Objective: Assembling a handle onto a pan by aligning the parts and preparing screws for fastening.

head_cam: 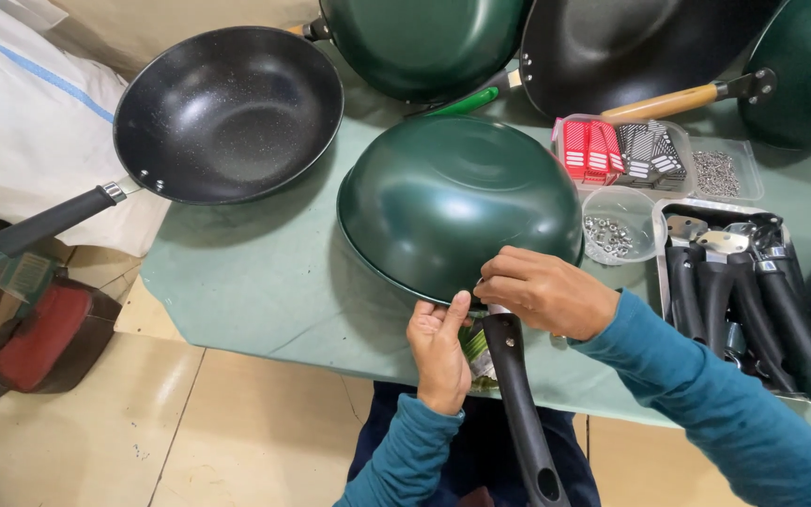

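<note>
Head view showed an upturned green wok [457, 202] on the green desk [255, 282], its black handle [518, 404] pointing toward the person. Right hand [546, 293] pinched the handle's joint; left hand [441, 349] pressed its thumb against the rim. Nearby sat a tray of black handles [753, 300].

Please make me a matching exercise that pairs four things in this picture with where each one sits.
Things:
1. green pan
2. black pan
3. tray of handles
4. tub of screws

Places:
A. upright at the table's far left
B. upside down under both hands
C. at the right edge of the table
D. between the upturned pan and the tray

Pairs: 1-B, 2-A, 3-C, 4-D
</note>
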